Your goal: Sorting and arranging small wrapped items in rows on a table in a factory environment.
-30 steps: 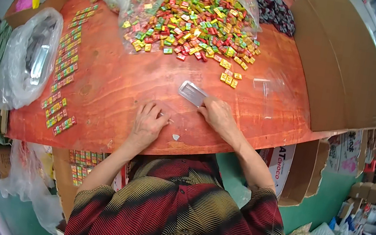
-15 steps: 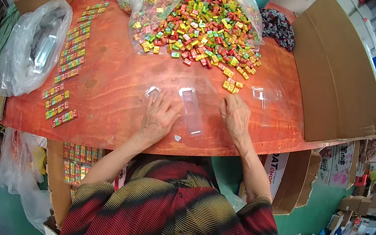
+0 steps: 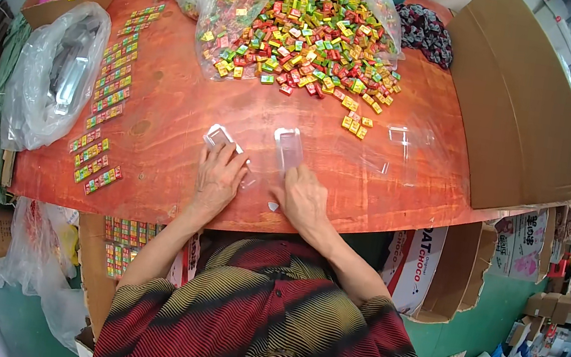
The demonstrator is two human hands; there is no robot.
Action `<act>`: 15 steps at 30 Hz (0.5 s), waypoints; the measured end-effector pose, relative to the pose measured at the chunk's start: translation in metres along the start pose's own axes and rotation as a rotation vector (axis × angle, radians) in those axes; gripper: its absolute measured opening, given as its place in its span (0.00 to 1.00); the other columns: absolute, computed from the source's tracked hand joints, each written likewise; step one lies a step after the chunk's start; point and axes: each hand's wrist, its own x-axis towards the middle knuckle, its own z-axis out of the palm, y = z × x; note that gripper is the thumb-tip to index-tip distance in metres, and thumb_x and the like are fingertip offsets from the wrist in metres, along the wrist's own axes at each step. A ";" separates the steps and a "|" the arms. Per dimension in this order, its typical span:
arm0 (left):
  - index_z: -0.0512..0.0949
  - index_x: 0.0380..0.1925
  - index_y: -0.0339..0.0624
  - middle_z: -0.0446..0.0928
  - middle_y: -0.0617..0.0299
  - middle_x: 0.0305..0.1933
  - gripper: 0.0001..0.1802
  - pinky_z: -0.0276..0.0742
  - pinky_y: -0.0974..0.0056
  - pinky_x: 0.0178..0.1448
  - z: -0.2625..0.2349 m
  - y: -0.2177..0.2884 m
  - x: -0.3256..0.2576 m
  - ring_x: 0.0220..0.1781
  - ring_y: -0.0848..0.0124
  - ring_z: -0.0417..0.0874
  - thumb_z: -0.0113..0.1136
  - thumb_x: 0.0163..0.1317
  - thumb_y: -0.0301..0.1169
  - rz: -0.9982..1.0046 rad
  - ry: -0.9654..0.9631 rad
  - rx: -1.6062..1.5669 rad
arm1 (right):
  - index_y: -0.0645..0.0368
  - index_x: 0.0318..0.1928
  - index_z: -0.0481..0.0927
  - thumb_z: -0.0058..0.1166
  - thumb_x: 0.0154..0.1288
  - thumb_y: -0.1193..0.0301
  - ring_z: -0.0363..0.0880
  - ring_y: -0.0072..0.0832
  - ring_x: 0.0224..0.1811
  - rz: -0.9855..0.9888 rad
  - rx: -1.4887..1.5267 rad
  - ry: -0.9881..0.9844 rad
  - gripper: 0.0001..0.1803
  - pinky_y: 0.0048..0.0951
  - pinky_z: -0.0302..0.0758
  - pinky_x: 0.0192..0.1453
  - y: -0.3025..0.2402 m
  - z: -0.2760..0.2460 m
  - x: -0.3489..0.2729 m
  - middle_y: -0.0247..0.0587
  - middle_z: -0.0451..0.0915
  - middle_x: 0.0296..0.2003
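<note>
My left hand (image 3: 216, 177) lies with its fingers stretched out over one clear plastic tray (image 3: 217, 134), a narrow tray whose far end shows past the fingertips. My right hand (image 3: 306, 200) is curled at the near end of a second clear tray (image 3: 290, 144), its thumb toward the left; the hand covers that end, and the fingertips are hidden. Just left of the right thumb is a small pale chip (image 3: 272, 206). Beyond the right hand, a little group of yellow small boxes (image 3: 356, 124) sits apart from a large heap of red, yellow and green small boxes (image 3: 313, 36).
More clear plastic pieces (image 3: 399, 135) lie on the red tabletop (image 3: 165, 154) at right, before a tall cardboard box (image 3: 522, 102). Rows of small boxes (image 3: 112, 92) line the left side. A plastic bag of trays (image 3: 54, 84) stands by the left edge.
My right hand has moved left from beside the yellow boxes onto the second tray. My left hand has shifted slightly left, and the tray under it has moved left too.
</note>
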 end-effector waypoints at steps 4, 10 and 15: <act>0.75 0.39 0.40 0.70 0.50 0.46 0.14 0.62 0.51 0.54 -0.004 -0.008 -0.005 0.51 0.53 0.69 0.58 0.50 0.27 -0.036 -0.006 -0.016 | 0.59 0.28 0.75 0.58 0.50 0.64 0.77 0.40 0.29 0.076 0.008 -0.108 0.11 0.37 0.73 0.32 0.013 0.003 0.006 0.43 0.74 0.27; 0.75 0.40 0.41 0.70 0.51 0.47 0.14 0.62 0.52 0.54 0.011 0.005 -0.013 0.50 0.54 0.69 0.58 0.50 0.28 -0.033 0.001 -0.103 | 0.57 0.31 0.81 0.56 0.53 0.62 0.78 0.40 0.31 0.239 0.284 -0.461 0.11 0.36 0.71 0.34 0.028 -0.028 0.033 0.46 0.78 0.26; 0.75 0.41 0.40 0.69 0.50 0.47 0.15 0.63 0.53 0.51 0.014 0.018 -0.012 0.50 0.54 0.69 0.57 0.51 0.28 0.010 -0.002 -0.108 | 0.57 0.31 0.81 0.57 0.52 0.63 0.78 0.38 0.28 0.151 0.256 -0.501 0.11 0.36 0.71 0.33 0.033 -0.024 0.036 0.45 0.78 0.23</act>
